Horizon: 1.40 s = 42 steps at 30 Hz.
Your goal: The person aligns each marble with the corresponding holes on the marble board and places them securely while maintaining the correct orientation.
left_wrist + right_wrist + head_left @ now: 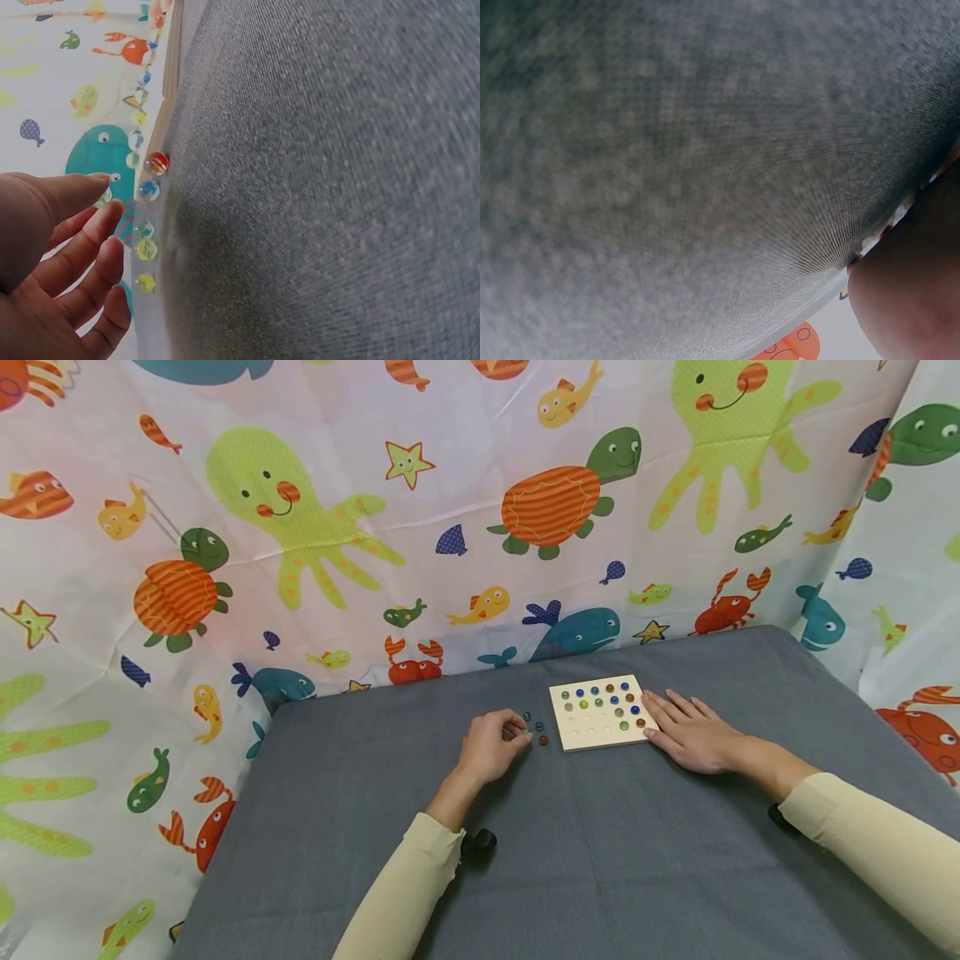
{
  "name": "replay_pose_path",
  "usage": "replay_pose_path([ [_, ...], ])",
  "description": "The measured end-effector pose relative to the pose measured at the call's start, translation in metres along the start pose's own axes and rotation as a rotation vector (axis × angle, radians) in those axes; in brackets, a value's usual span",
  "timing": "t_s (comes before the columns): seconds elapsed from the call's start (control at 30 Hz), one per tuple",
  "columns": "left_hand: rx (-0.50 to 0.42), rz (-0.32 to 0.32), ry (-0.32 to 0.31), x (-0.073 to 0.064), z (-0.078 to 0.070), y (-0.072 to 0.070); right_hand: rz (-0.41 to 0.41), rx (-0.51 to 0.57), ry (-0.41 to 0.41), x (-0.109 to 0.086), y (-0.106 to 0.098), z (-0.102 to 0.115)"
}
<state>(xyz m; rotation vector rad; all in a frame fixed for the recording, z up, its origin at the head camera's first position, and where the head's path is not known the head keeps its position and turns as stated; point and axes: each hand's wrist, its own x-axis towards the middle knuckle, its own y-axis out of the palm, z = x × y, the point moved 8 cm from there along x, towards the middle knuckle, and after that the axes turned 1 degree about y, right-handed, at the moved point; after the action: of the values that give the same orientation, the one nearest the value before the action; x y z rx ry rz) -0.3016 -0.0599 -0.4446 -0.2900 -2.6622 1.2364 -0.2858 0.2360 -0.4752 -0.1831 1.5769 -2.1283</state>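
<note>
A pale wooden board (600, 742) with rows of round hollows lies on the grey cloth, many of the hollows filled with coloured glass marbles. My left hand (491, 746) is just left of the board and pinches a clear greenish marble (103, 196) between thumb and index finger, the other fingers loosely bent. Beside its fingertips rest several loose marbles, among them a red one (543, 740) and a blue one (539, 727). At the board's right edge, my right hand (699, 737) lies flat with fingers spread, its fingertips touching the board. The right wrist view shows mostly cloth.
A grey cloth (360, 827) covers the table. Behind and to the sides hangs a white curtain (450, 477) printed with sea animals. A black wrist device (480, 845) sits at the left cuff.
</note>
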Motion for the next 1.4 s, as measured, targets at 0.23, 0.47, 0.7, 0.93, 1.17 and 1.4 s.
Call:
replay_pose_path([
  [0.23,-0.007,-0.002,0.022,0.001,-0.008,0.0,-0.021,0.023,-0.01,0.0,-0.001,-0.001],
  [0.47,-0.005,0.008,0.018,0.003,-0.015,0.004,-0.008,0.021,-0.003,0.001,0.0,-0.002],
  [0.7,-0.027,0.007,0.042,0.007,-0.025,0.006,-0.041,0.045,-0.023,0.001,0.001,-0.005],
  [0.93,-0.04,0.021,0.045,0.011,-0.033,0.012,-0.058,0.07,-0.049,0.001,0.001,-0.005],
  [1.17,-0.039,0.028,0.059,0.016,-0.041,0.018,-0.057,0.06,-0.046,0.001,0.002,-0.005],
  [1.4,-0.042,0.036,0.067,0.02,-0.048,0.022,-0.043,0.047,-0.036,0.0,0.003,-0.004],
])
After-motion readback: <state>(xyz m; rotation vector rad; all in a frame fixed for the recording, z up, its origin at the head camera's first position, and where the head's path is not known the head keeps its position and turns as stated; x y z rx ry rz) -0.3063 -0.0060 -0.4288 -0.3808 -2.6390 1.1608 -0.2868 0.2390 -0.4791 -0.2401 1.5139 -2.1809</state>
